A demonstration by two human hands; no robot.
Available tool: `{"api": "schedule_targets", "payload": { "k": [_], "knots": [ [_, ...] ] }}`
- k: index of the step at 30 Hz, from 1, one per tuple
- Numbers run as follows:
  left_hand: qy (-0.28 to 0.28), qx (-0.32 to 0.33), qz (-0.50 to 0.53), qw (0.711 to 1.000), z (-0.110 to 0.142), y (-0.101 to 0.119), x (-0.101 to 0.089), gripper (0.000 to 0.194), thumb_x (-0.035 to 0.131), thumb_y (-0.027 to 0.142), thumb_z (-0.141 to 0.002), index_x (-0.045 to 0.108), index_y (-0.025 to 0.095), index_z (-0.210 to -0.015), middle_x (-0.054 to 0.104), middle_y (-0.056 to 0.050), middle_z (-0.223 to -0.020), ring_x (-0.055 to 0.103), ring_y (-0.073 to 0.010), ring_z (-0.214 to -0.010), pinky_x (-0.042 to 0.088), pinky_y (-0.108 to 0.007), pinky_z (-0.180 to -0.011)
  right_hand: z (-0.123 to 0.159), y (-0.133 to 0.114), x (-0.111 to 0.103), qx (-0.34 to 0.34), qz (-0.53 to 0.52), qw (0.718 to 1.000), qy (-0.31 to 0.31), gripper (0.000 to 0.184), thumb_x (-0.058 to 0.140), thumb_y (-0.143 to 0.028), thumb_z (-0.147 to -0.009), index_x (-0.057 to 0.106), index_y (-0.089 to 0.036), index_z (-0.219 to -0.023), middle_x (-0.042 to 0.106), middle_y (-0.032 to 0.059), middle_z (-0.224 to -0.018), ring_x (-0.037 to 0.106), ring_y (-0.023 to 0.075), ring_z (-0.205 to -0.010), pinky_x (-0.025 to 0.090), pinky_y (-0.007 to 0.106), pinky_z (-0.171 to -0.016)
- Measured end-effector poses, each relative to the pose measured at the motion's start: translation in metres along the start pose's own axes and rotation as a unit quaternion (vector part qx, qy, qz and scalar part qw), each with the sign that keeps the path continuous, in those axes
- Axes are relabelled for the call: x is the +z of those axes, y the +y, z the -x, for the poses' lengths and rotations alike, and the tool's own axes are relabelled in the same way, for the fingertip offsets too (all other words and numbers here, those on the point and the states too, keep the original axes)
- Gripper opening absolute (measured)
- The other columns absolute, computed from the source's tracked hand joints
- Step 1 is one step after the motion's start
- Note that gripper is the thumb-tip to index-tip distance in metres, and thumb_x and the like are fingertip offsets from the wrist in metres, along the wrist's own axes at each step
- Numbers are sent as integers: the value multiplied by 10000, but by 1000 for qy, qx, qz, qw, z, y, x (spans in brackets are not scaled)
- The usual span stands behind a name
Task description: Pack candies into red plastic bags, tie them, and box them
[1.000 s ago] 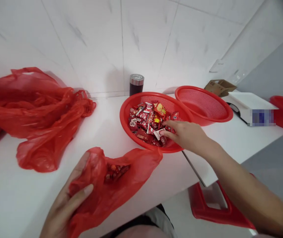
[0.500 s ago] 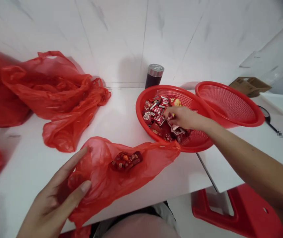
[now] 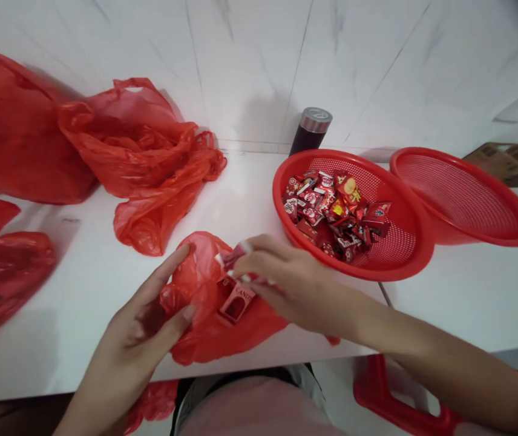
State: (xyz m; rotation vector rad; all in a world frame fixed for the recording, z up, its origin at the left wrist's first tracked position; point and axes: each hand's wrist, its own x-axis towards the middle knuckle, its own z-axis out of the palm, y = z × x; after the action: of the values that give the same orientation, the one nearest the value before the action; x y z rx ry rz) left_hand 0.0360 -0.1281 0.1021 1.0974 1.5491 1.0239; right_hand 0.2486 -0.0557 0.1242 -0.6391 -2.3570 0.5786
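1. The red bag (image 3: 213, 330) is gripped loosely near the counter's (image 3: 245, 206) front edge by the left hand (image 3: 143, 336), thumb and forefinger spread.
2. Wrapped sweets (image 3: 234, 257) are pinched over it by the curled right hand (image 3: 286, 281), its forearm slanted below the basket (image 3: 411, 248).

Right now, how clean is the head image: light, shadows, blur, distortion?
Head view: light soft and fairly even; the flask casts a faint shadow on the wall; mild sheen on the bags; right hand and its candies look motion-blurred; "CANDY" on the box reads, if softly; wide-angle stretch towards the edges; top right corner dark.
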Motion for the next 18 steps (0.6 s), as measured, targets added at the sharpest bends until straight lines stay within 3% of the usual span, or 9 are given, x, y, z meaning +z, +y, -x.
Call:
{"api": "schedule_targets", "payload": {
  "k": [3, 6, 9, 12, 15, 18],
  "knots": [
    [9, 10, -35, 999, 2, -2, -5, 612, 681, 447, -785, 498, 401, -1367, 458, 77, -1499, 365, -278, -1408, 327, -435, -1123, 12, 19, -33, 77, 81, 986, 123, 106, 575, -189, -905, 588, -231, -1001, 627, 19, -968, 614, 150, -867, 535, 304, -782],
    [2, 10, -44, 999, 6, -12, -12, 583, 650, 440, -811, 474, 441, -1367, 472, 80, -1485, 420, -269, -1370, 384, -411, -1098, 32, 30, -64, 186, 222, 947, 141, 171, 606, -265, -889, 611, -242, -1059, 606, 63, -1104, 606, 239, -1038, 525, 418, -861],
    [-20, 121, -154, 980, 12, -26, -26, 603, 665, 432, -786, 461, 516, -1348, 370, 93, -1533, 429, -274, -1356, 503, -320, -989, 50, 15, -69, 215, 272, 934, 91, 245, 588, -347, -896, 631, -246, -1115, 506, 115, -1313, 506, 321, -1248, 487, 500, -952],
    [-69, 237, -312, 918, 22, -35, -43, 646, 731, 477, -694, 512, 556, -1297, 228, 110, -1582, 487, -327, -1284, 556, -324, -899, 60, -18, -51, 162, 218, 962, -12, 419, 615, -502, -855, 592, -291, -1216, 467, 117, -1399, 525, 325, -1236, 545, 473, -893],
    [-84, 205, -421, 880, 32, -36, -53, 573, 727, 556, -673, 577, 570, -1226, 295, 92, -1563, 593, -329, -1142, 578, -351, -811, 70, -34, -33, 95, 227, 962, -121, 566, 678, -520, -785, 558, -286, -1287, 494, 150, -1406, 566, 371, -1174, 575, 509, -803],
    [-95, 134, -445, 880, 37, -35, -54, 480, 699, 617, -673, 655, 532, -1143, 571, 31, -1376, 655, -310, -1053, 563, -348, -823, 79, -20, -32, 140, 263, 943, -150, 383, 581, -271, -844, 599, -244, -1226, 641, 152, -1223, 673, 323, -977, 587, 452, -698]
  ]
}}
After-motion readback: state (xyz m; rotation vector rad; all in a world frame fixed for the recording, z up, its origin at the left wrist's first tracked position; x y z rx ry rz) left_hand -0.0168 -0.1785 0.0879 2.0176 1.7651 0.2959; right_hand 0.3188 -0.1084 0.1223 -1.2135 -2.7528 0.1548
